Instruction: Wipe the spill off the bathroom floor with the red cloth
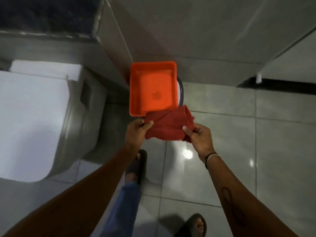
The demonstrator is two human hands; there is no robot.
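Bathroom, white toilet (pixel 32 120) at left, glossy grey tiled floor (pixel 256 134), orange tub (pixel 153 88)

— What's the red cloth (pixel 168 124) like, at 12 o'clock from the feet?
— Soft, matt, napped like terry. The orange tub (pixel 136 89) beyond it is smooth, slightly shiny plastic.
— And the floor (pixel 239 134)?
— Glossy grey tile, mirroring lights at 3 o'clock. The toilet (pixel 34 117) at 9 looks smooth, glazed.

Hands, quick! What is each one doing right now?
Left hand: closed, pinching the left edge of the red cloth.
Right hand: closed, pinching the cloth's right edge.
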